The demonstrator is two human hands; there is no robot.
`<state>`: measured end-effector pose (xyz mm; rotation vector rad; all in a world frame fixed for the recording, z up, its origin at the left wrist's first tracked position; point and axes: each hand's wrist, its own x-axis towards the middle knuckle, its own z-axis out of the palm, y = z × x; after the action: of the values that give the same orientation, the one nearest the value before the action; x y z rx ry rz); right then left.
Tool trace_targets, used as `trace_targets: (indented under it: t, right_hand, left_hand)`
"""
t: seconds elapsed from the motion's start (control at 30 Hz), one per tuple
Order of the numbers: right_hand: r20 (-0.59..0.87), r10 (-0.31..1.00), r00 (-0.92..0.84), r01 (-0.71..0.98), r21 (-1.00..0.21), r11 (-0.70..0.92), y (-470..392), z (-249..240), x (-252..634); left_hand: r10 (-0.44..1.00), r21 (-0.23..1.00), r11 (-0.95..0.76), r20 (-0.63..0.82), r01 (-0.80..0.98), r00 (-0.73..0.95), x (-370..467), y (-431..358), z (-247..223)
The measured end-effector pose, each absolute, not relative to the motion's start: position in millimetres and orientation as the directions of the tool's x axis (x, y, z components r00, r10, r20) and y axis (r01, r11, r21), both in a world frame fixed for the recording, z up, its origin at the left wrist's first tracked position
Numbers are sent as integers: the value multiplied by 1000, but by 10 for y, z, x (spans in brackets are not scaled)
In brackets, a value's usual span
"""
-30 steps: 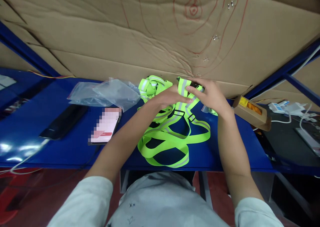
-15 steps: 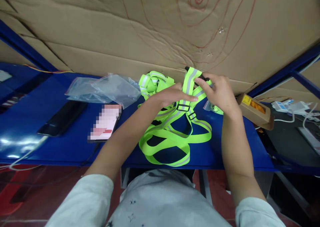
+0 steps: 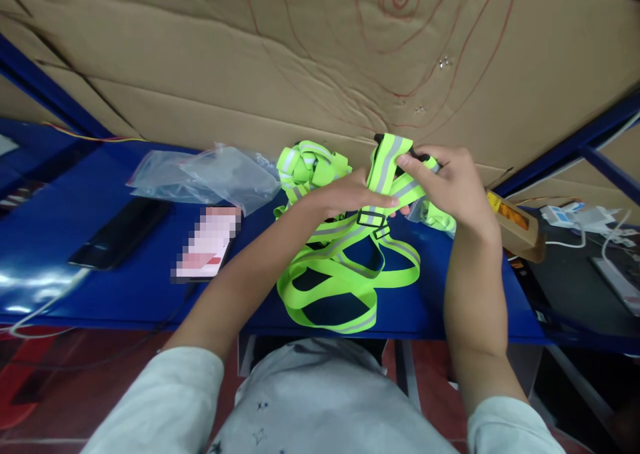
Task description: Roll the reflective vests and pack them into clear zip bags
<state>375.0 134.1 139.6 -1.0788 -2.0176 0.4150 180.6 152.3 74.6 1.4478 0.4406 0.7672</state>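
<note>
Two hands (image 3: 356, 193) (image 3: 454, 179) hold seemingly one harness (image 3: 391, 165).

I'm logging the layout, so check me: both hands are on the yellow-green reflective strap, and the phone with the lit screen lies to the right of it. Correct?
Not quite: the lit phone lies to the left of the reflective strap, as the head view shows. The left hand and right hand are both on it, as you say.

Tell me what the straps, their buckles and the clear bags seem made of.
Straps: probably synthetic webbing, matte, with a grey stripe that may be reflective; they bend in soft, flat loops.
Buckles: likely hard plastic, black, judging by their rigid frames, though coated metal is possible.
Clear bags: thin plastic film, glossy, see-through and wrinkled.
</note>
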Motion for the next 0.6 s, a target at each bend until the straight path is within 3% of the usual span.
trace_targets:
  t: [0.23,0.37,0.47,0.53,0.6]
  right_hand:
    - [302,934,-190,285,-894,346,1334,1372,3713]
    - [186,960,-207,129,-968,215,1449,1293,3700]
    - [290,944,-157,249,-913,322,1521,1247,3715]
    - [463,875,-142,423,-771,476,1510,1257,3728]
    - [545,809,-218,567,-604,560,1443,1294,3728]
  left_hand:
    - [636,991,51,65,-126,769,1680,1395,1007]
    - [612,989,54,78,-140,787,1697,1344,1027]
    - [568,982,35,133,-185,812,1755,1402,905]
    - [577,976,53,142,-210,804,1800,1461,811]
    - [600,969,94,129,-229,790,1828,1506,751]
